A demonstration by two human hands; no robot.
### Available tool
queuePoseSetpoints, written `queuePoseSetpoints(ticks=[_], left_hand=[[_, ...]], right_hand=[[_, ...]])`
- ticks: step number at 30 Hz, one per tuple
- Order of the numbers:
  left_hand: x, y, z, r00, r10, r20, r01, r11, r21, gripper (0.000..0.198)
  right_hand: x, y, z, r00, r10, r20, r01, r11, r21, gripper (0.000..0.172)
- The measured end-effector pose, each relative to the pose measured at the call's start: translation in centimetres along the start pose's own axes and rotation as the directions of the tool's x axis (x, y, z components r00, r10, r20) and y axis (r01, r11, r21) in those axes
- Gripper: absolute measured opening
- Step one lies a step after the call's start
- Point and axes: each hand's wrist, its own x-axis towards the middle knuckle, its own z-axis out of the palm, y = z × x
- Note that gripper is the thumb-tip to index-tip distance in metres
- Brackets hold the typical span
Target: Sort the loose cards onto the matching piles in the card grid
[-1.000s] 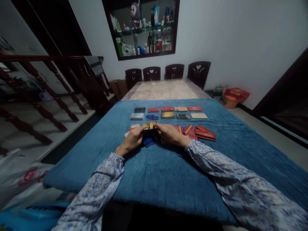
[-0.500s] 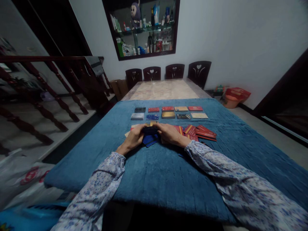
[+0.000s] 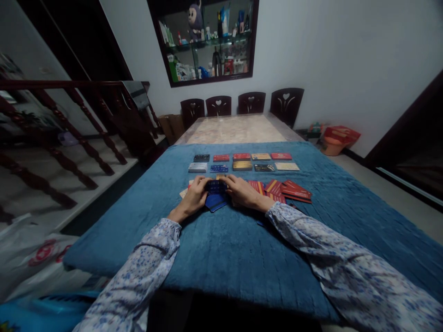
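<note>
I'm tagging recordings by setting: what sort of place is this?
Probably a home dining area: a long table partly covered by a blue cloth, dark chairs beyond it, and a wall cabinet holding a plush toy.

I count ten cards or stacks (image 3: 242, 165) in two rows, two hands (image 3: 194, 196) (image 3: 242, 192), four chairs (image 3: 251, 108) and one stuffed toy (image 3: 196, 23) here.

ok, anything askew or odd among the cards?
The red cards right of the right hand lie askew, overlapping at mixed angles, whereas the card stacks beyond sit in two tidy rows. Too small here to judge damage.
</note>
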Motion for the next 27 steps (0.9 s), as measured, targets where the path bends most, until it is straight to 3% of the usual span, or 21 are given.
queuePoseSetpoints(ticks=[6,11,27], left_hand=[[0.0,-0.2,0.3,1.000,-0.024,-0.004,0.024,1.000,-0.002,0.055],[0.1,-0.5,0.7,0.999,-0.026,-0.020,0.026,0.999,-0.021,0.055],[1.2,-0.4,0.4,0.998,0.014,0.062,-0.014,1.000,-0.002,0.067]], right_hand=[[0.1,0.7,0.7,0.988,-0.075,-0.134,0.096,0.984,0.153,0.062],[0.2,0.9,0.6,0.981,-0.094,-0.168,0.131,0.965,0.227,0.067],[0.3,2.4,0.4,0.973,-0.131,-0.189,0.165,0.970,0.178,0.063]])
